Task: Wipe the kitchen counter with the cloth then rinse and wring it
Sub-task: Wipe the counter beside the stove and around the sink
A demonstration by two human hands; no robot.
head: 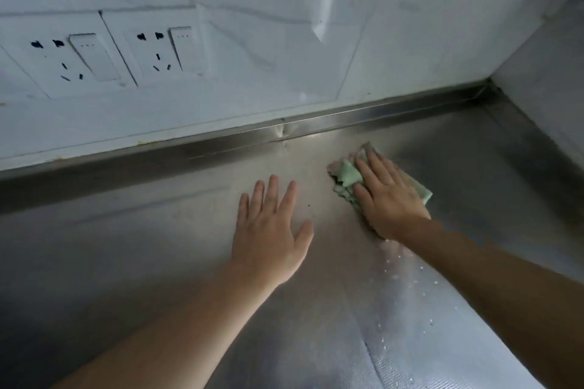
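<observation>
— What's behind the worktop?
— A wall of white marble-veined tiles, meeting a plain grey side wall in the right-hand corner.
— Anything mounted on it?
— Two white socket-and-switch plates, left plate and right plate, side by side.
— And the light?
— Dim, with a bright glare patch on the tiles.

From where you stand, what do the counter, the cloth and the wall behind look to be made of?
Counter: likely stainless steel, brushed and dull grey, with soft reflections and a folded metal back lip.
Cloth: soft pale green fabric, perhaps microfibre, with ragged, crumpled edges under the right hand.
Wall: glossy white tile with grey marble-like veins; real stone or printed ceramic, I cannot tell.
</observation>
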